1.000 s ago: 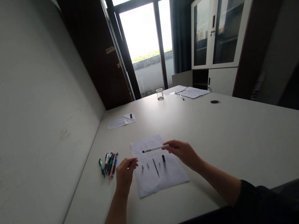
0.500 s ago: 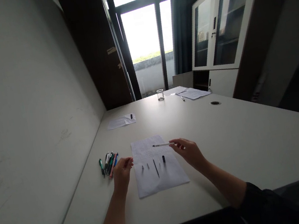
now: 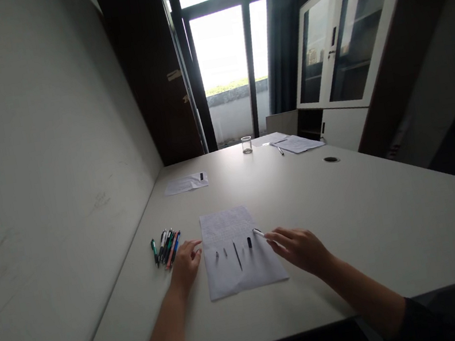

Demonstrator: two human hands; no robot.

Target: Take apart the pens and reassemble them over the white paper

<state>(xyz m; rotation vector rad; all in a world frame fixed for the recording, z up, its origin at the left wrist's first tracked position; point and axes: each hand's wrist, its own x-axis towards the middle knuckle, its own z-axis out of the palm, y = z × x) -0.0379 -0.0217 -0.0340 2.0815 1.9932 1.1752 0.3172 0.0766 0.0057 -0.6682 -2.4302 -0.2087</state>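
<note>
In my right hand (image 3: 299,246) a white pen barrel (image 3: 259,233) is pinched, its dark tip pointing up and left over the right edge of a written sheet of paper (image 3: 228,281). My left hand (image 3: 186,260) lies at the sheet's left edge, fingers stretched out and holding nothing. On the paper, small pen parts stand in a row: two tiny pieces at the left, a dark ink refill (image 3: 237,256) in the middle, a small pale piece (image 3: 243,251) beside it, and a black pen cap (image 3: 249,242) at the right.
A bunch of pens (image 3: 168,248) lies left of my left hand, near the wall. Farther back are a sheet with a dark strip (image 3: 186,184), a glass jar (image 3: 246,145), stacked papers (image 3: 304,143) with a pen, and a round cable hole (image 3: 331,159).
My right hand has lowered with the pen barrel toward the paper's right edge, and the barrel has tilted. My left hand has gone from pinched fingers to stretched ones.
</note>
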